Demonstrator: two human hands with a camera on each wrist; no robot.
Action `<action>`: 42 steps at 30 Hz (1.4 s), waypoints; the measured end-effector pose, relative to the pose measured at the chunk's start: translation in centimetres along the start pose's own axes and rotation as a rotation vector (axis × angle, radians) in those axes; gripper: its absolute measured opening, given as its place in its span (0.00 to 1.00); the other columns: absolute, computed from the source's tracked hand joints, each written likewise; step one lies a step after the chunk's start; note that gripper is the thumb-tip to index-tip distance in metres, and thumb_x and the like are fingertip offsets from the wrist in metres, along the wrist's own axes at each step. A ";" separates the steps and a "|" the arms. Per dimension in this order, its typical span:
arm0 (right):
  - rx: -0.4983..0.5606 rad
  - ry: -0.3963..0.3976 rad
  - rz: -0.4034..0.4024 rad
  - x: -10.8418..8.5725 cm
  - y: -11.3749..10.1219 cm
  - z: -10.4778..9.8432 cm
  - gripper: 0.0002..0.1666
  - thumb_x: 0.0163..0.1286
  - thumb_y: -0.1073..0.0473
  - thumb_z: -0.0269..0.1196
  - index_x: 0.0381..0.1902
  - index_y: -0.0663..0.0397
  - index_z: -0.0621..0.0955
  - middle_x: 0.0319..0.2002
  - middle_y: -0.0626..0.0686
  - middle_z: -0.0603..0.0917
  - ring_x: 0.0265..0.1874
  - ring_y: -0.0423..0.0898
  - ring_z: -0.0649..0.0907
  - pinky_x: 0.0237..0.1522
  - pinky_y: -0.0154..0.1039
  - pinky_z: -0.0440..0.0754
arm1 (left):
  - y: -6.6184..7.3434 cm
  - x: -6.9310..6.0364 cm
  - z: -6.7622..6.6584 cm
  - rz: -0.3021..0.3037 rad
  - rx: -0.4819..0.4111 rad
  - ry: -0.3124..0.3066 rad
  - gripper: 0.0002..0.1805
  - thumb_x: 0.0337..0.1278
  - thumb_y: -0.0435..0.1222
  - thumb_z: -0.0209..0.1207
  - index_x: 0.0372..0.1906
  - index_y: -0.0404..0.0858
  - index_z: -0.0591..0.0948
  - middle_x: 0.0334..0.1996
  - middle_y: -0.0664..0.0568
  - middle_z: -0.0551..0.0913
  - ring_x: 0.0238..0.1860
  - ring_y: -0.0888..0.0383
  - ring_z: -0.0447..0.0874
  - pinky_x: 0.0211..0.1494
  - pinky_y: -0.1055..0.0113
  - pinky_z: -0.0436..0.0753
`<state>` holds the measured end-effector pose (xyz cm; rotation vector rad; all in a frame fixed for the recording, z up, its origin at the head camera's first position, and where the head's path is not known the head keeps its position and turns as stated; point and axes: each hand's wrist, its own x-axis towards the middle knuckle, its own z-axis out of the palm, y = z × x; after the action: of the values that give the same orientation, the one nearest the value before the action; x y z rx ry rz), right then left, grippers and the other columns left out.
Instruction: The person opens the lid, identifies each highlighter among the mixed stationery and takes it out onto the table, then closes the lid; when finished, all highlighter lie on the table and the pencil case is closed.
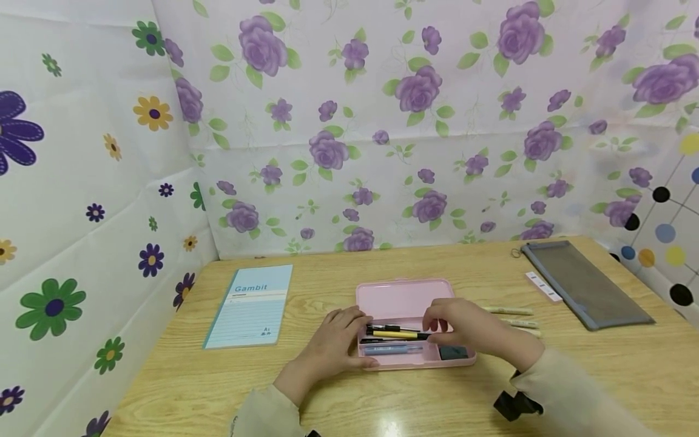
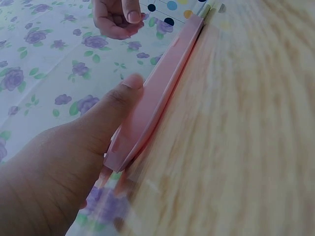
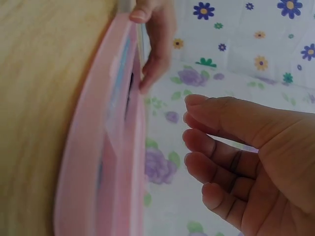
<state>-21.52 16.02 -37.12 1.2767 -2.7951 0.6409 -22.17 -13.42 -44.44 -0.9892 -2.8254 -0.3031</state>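
Note:
A pink pencil case (image 1: 404, 298) lies on the table with its lid tipped back. My left hand (image 1: 334, 345) holds the case's left end, the thumb along the front wall and the other fingers over the left side. Inside the case are a yellow and black pen (image 1: 394, 334), other dark pens and a light blue pen (image 1: 389, 350) in the front. A dark block (image 1: 453, 352) sits in the front right compartment. Above the case's right half hovers my right hand (image 1: 464, 328); its fingers are loosely bent, with nothing between them in the right wrist view.
A light blue notebook (image 1: 251, 308) lies to the left. Several pale pens (image 1: 510, 311) are partly hidden behind the right forearm. Farther right lie a small pink and white strip (image 1: 543, 286) and a grey zip pouch (image 1: 590, 285).

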 end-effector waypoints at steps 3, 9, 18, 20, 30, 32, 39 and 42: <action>0.007 -0.013 -0.010 0.5 -0.2 1.0 0.03 0.62 0.60 0.67 0.34 0.49 0.83 0.31 0.43 0.79 0.25 0.29 0.73 0.26 0.25 0.75 | 0.1 0.0 0.1 0.000 -0.001 0.004 0.46 0.46 0.68 0.59 0.68 0.46 0.69 0.67 0.53 0.70 0.71 0.54 0.64 0.75 0.54 0.62; 0.007 -0.041 -0.008 1.2 -0.3 2.5 0.02 0.63 0.59 0.67 0.33 0.48 0.83 0.30 0.42 0.78 0.26 0.30 0.73 0.27 0.25 0.75 | 0.2 0.1 0.2 -0.014 -0.004 0.008 0.46 0.46 0.68 0.59 0.68 0.46 0.69 0.67 0.53 0.70 0.70 0.54 0.65 0.75 0.54 0.62; -0.085 -0.032 0.010 1.3 -0.1 3.8 0.04 0.60 0.60 0.68 0.34 0.45 0.85 0.30 0.41 0.79 0.25 0.30 0.72 0.26 0.25 0.72 | 0.4 0.1 0.1 -0.023 -0.014 -0.003 0.46 0.46 0.68 0.59 0.68 0.47 0.69 0.67 0.53 0.69 0.70 0.53 0.65 0.75 0.55 0.61; -0.104 -0.031 0.025 1.2 -0.1 4.0 0.04 0.60 0.58 0.69 0.34 0.44 0.85 0.30 0.40 0.79 0.24 0.29 0.71 0.26 0.25 0.72 | 0.3 0.1 0.1 -0.020 -0.013 -0.001 0.46 0.46 0.68 0.59 0.68 0.47 0.69 0.67 0.53 0.69 0.70 0.53 0.65 0.75 0.55 0.62; -0.117 -0.002 -0.035 1.2 -0.1 4.4 0.04 0.57 0.59 0.71 0.32 0.46 0.86 0.29 0.41 0.80 0.25 0.30 0.77 0.27 0.23 0.75 | 0.2 0.0 0.2 -0.013 -0.004 0.009 0.46 0.46 0.69 0.59 0.68 0.47 0.69 0.67 0.53 0.70 0.70 0.54 0.64 0.75 0.55 0.62; -0.112 0.001 -0.034 1.2 0.0 4.5 0.04 0.57 0.60 0.71 0.32 0.47 0.86 0.29 0.42 0.80 0.26 0.30 0.77 0.27 0.23 0.75 | 0.1 0.0 0.2 -0.013 -0.003 0.011 0.47 0.45 0.69 0.59 0.68 0.47 0.69 0.67 0.53 0.70 0.70 0.54 0.64 0.75 0.55 0.62; -0.115 0.003 -0.030 1.2 0.1 4.8 0.04 0.55 0.60 0.72 0.30 0.47 0.86 0.27 0.41 0.79 0.25 0.30 0.76 0.27 0.23 0.75 | 0.1 0.0 0.1 -0.011 -0.011 0.012 0.46 0.46 0.68 0.59 0.68 0.47 0.69 0.67 0.53 0.70 0.70 0.54 0.64 0.75 0.54 0.63; -0.130 0.000 -0.031 1.3 0.1 4.9 0.04 0.56 0.59 0.72 0.28 0.46 0.86 0.27 0.40 0.78 0.25 0.29 0.74 0.27 0.23 0.74 | 0.1 0.0 0.1 -0.012 -0.009 0.011 0.46 0.46 0.69 0.59 0.68 0.47 0.69 0.67 0.53 0.70 0.70 0.54 0.64 0.75 0.54 0.63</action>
<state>-21.65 13.32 -41.41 1.2927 -2.7595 0.4491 -22.13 -13.34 -44.56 -0.9702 -2.8239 -0.3218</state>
